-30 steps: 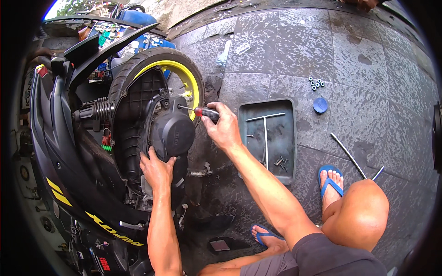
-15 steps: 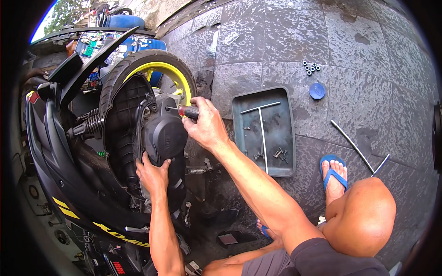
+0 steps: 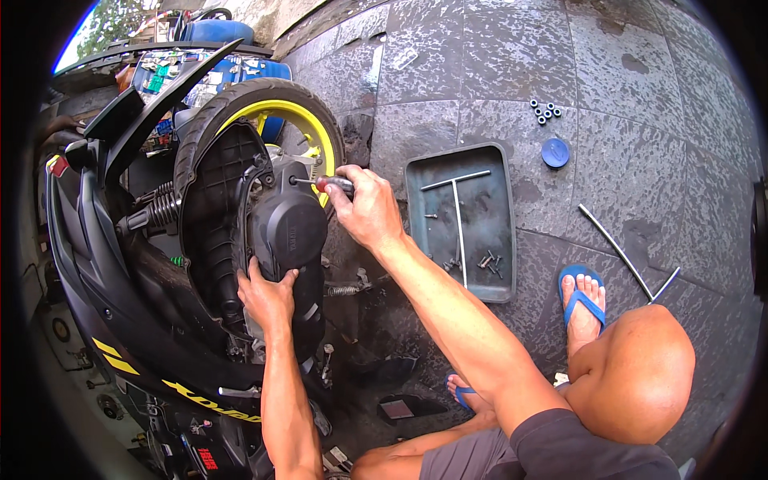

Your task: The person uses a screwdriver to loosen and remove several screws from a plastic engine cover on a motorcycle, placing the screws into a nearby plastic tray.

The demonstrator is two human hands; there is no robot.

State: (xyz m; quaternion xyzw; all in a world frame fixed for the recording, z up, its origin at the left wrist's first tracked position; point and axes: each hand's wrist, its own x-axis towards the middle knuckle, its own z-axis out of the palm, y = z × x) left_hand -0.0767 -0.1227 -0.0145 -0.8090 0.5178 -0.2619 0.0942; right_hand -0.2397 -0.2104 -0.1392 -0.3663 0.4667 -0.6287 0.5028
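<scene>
Tiled floor: dark grey slabs (image 3: pixel 512 76) mottled with pale patches fill the upper middle and right of the frame.
Scooter: black, with its body (image 3: pixel 120 296) along the left side; the rear wheel (image 3: pixel 325 144), yellow-rimmed, stands at upper centre-left.
Engine cover: the dark casing (image 3: pixel 288 232) sits left of centre, against the scooter's engine, within reach of both hands.
Right hand: the person's right hand (image 3: pixel 370 212) has its fingers wrapped round the handle of a screwdriver (image 3: pixel 336 186), which lies nearly level, probably to line its shaft up with the round recess near the cover's top. Whether the tip is seated, I cannot tell.
Left hand: low on the cover, the left hand (image 3: pixel 268 300) has its fingers spread, thumb apart, seemingly to steady the casing.
Tray: right of centre, a shallow dark tray (image 3: pixel 513 232) holds a T-handle wrench (image 3: pixel 458 212) and loose bolts (image 3: pixel 490 262), likely so small parts do not scatter.
Right-hand floor: small rollers (image 3: pixel 544 112) are clustered just above a blue round lid (image 3: pixel 555 153), perhaps grouped to stay together; a metal bar tool (image 3: pixel 614 250) lies lower, near the knee.
</scene>
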